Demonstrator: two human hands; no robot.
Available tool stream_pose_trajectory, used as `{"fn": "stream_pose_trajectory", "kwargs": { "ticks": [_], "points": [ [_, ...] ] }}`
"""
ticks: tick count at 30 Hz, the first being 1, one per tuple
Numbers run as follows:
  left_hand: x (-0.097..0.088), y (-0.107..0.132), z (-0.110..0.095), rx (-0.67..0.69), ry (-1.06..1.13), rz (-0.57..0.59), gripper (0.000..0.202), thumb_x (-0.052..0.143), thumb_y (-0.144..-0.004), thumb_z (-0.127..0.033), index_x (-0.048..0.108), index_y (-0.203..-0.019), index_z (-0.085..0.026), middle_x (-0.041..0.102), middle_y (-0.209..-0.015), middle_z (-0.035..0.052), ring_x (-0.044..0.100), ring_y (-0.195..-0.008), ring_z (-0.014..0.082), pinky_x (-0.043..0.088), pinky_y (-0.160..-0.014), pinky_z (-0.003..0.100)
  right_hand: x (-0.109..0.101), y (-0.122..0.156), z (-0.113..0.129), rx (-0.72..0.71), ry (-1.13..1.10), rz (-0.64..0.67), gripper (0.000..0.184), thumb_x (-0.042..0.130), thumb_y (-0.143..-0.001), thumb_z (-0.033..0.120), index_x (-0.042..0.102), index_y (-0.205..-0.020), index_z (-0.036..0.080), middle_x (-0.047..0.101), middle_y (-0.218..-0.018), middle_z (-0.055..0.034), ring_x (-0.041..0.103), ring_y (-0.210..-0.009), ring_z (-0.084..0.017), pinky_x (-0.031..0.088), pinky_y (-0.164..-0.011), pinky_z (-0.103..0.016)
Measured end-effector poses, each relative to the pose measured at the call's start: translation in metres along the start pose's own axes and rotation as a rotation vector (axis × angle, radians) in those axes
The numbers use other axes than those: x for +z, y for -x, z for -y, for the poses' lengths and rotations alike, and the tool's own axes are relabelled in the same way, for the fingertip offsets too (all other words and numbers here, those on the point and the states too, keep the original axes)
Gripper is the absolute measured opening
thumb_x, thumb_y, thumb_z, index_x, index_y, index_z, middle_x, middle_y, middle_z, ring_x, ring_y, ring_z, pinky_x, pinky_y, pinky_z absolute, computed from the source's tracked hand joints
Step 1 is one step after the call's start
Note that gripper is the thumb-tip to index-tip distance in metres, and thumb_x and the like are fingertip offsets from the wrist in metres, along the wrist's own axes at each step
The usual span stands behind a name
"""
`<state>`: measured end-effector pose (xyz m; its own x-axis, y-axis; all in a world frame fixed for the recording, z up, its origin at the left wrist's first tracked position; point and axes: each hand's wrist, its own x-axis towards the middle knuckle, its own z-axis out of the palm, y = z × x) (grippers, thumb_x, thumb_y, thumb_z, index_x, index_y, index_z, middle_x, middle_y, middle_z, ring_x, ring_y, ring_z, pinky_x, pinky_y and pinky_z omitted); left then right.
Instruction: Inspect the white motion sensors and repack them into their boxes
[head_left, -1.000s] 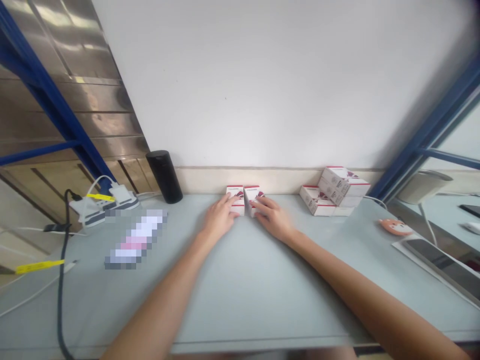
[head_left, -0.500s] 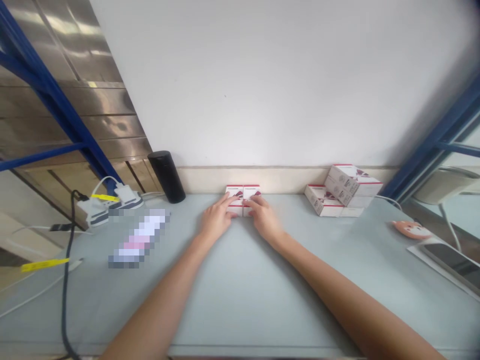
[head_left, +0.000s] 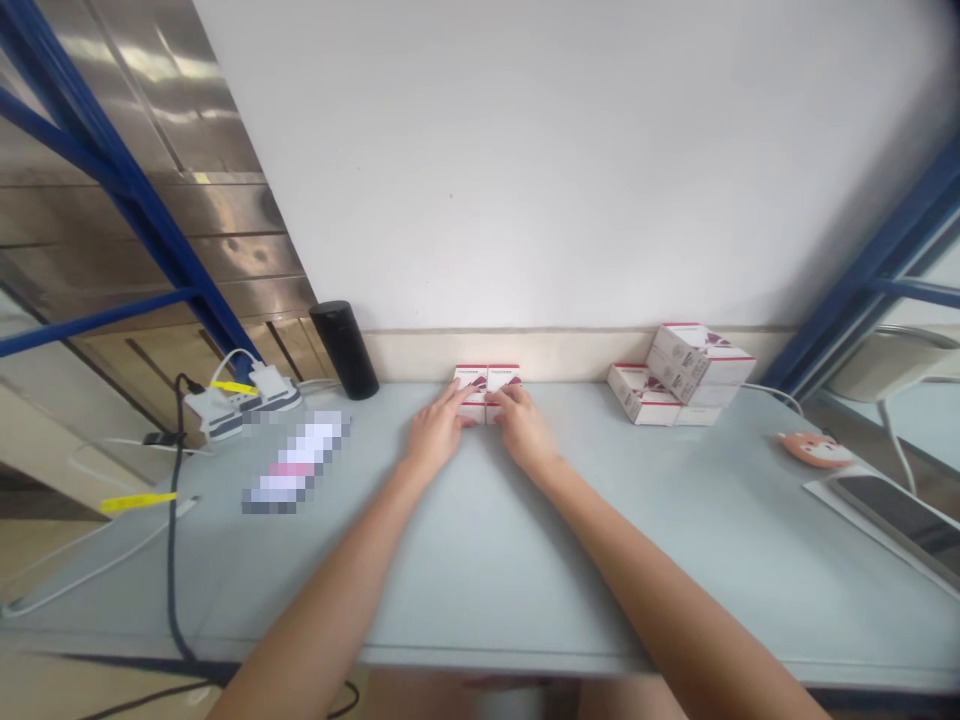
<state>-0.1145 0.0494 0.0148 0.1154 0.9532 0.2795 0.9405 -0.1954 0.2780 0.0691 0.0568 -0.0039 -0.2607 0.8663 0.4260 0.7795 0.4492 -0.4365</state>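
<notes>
Two small white boxes with red trim stand side by side, touching, at the back of the pale table (head_left: 480, 560) near the wall. My left hand (head_left: 435, 432) rests against the front of the left box (head_left: 471, 382), fingers stretched out. My right hand (head_left: 521, 428) lies against the front of the right box (head_left: 503, 379), fingers also extended. Neither hand grips a box; both just touch them.
A stack of like boxes (head_left: 679, 378) sits at the back right. A black cylinder (head_left: 344, 348) stands back left, next to a power strip (head_left: 236, 400) with cables. An orange round object (head_left: 815, 450) and a flat dark device (head_left: 896, 510) lie at right.
The right box was slid left until it met the left box. Both hands stay on the boxes; my view shifted slightly.
</notes>
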Motion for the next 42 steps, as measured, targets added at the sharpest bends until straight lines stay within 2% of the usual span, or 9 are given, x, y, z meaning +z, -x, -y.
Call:
{"fn": "stream_pose_trajectory", "kwargs": {
  "ticks": [6,16,20,25,28,32,36,39,42],
  "points": [
    [0.005,0.003,0.0,0.031,-0.038,-0.078,0.06,0.055,-0.098,-0.02,0.051,-0.154,-0.043,0.044,-0.167,-0.0054,0.065,-0.13,0.0284,0.054,-0.106,0.04,-0.001,0.002,0.0,0.01,0.021,-0.007,0.057,0.047,-0.089,-0.004,0.065,-0.132,0.029,0.06,-0.132,-0.0095,0.057,-0.125,-0.024,0.055,-0.078,-0.03],
    [0.006,0.003,-0.005,0.002,-0.048,-0.05,0.059,0.054,-0.1,-0.024,0.048,-0.156,-0.042,0.042,-0.168,-0.004,0.062,-0.131,0.0297,0.051,-0.109,0.044,0.002,0.005,0.004,0.041,0.032,0.016,0.052,0.043,-0.097,0.002,0.061,-0.138,0.028,0.054,-0.138,-0.0129,0.055,-0.128,-0.026,0.057,-0.088,-0.037],
    [0.004,0.004,-0.005,0.011,-0.062,-0.051,0.058,0.055,-0.1,-0.026,0.048,-0.155,-0.039,0.043,-0.168,-0.0039,0.062,-0.131,0.029,0.051,-0.109,0.042,0.0,0.008,0.001,-0.011,0.0,0.023,0.055,0.051,-0.093,0.004,0.059,-0.144,0.024,0.052,-0.147,-0.0143,0.05,-0.138,-0.027,0.054,-0.104,-0.041],
    [-0.002,0.004,-0.01,0.076,-0.087,-0.07,0.057,0.057,-0.096,-0.018,0.055,-0.151,-0.03,0.049,-0.164,0.0038,0.057,-0.135,0.0324,0.051,-0.111,0.045,-0.041,0.018,-0.054,-0.128,-0.009,-0.051,0.058,0.053,-0.094,0.014,0.054,-0.151,0.025,0.048,-0.16,-0.0103,0.05,-0.143,-0.024,0.045,-0.118,-0.043],
    [0.001,0.003,-0.018,0.12,-0.11,-0.111,0.057,0.056,-0.093,-0.012,0.058,-0.149,-0.025,0.046,-0.164,0.0104,0.043,-0.147,0.0364,0.043,-0.118,0.051,-0.073,0.029,-0.11,0.021,0.237,-0.207,0.053,0.046,-0.093,0.011,0.062,-0.142,0.021,0.053,-0.155,-0.0141,0.049,-0.144,-0.029,0.042,-0.12,-0.049],
    [0.011,0.01,-0.037,0.238,-0.124,-0.156,0.056,0.054,-0.093,-0.009,0.06,-0.146,-0.026,0.043,-0.164,0.0135,0.038,-0.151,0.0353,0.038,-0.122,0.054,-0.094,0.044,-0.156,0.151,0.413,-0.236,0.058,0.049,-0.089,0.009,0.057,-0.146,0.011,0.055,-0.149,-0.0243,0.048,-0.143,-0.038,0.036,-0.12,-0.058],
    [0.019,0.026,-0.061,0.42,-0.03,-0.167,0.043,0.052,-0.097,-0.014,0.068,-0.135,-0.027,0.048,-0.158,0.0126,0.039,-0.149,0.0346,0.038,-0.123,0.058,-0.103,0.046,-0.147,0.229,0.402,-0.182,0.049,0.054,-0.092,0.022,0.063,-0.14,0.022,0.066,-0.138,-0.0153,0.064,-0.122,-0.034,0.051,-0.104,-0.047],
    [0.023,0.038,-0.074,0.527,0.112,-0.108,0.04,0.049,-0.1,-0.014,0.069,-0.133,-0.027,0.052,-0.153,0.0123,0.044,-0.146,0.0302,0.043,-0.121,0.052,-0.112,0.042,-0.131,0.187,0.24,-0.124,0.034,0.049,-0.099,0.029,0.072,-0.124,0.03,0.074,-0.123,-0.0064,0.072,-0.096,-0.025,0.056,-0.084,-0.036],
    [0.023,0.044,-0.079,0.562,0.234,-0.032,0.04,0.051,-0.099,-0.011,0.07,-0.129,-0.031,0.056,-0.149,0.009,0.05,-0.141,0.0269,0.05,-0.116,0.047,-0.114,0.042,-0.127,0.068,0.205,-0.149,0.033,0.054,-0.1,0.039,0.071,-0.127,0.031,0.07,-0.132,-0.0074,0.068,-0.116,-0.029,0.055,-0.094,-0.041]
  ]
}}
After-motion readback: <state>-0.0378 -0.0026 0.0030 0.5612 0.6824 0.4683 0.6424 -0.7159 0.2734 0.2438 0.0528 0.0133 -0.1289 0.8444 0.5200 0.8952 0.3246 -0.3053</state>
